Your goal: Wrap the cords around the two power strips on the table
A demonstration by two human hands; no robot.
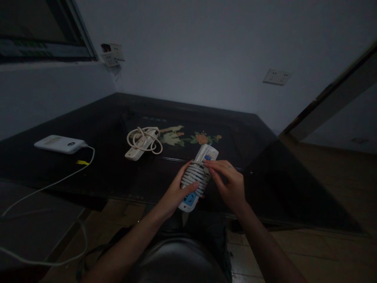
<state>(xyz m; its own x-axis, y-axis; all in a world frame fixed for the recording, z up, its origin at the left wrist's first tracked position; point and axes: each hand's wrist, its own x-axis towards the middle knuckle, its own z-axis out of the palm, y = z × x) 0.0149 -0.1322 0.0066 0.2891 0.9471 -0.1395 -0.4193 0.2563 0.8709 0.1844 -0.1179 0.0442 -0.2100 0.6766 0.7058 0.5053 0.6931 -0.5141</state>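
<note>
**Pwr strip w/ wound cord in L hand at table's near edge, R fingers on the coil**

Nearest: both forearms, dark clothing below, tiled floor (250,251) either side. Low on the L, a slack white cable loop (86,239) hangs below table level; can't tell if it joins the cable up top.

L hand (176,190) clamped on a white pwr strip (190,200), approx. mid-length of the near edge of the black table (277,173). Strip is tilted, far end to the R; blue socket panel at near end, blue button (207,157) at far end. Grey-white cord (191,175) wound round its middle in tight, side-by-side turns; L thumb lies across them. R hand (234,186): thumb & index tips close together at the coil's far-end turns, touching; can't tell if anything's pinched between.

Further in, L of centre: 2nd white pwr strip (133,154), also tilted, loose cord loops (127,138) over it, well apart from the hands. Toward L edge: white pwr-bank-like device (55,144), dark oval on top; thin white cable (59,182) runs from its R end past a yellow tab (83,162) & over the near edge.

Floral print (202,138) mid-table. Beyond far edge: wall w/ dbl socket plate (277,77) near far R corner, more sockets (110,60) above far L corner, window (44,31) top L.
</note>
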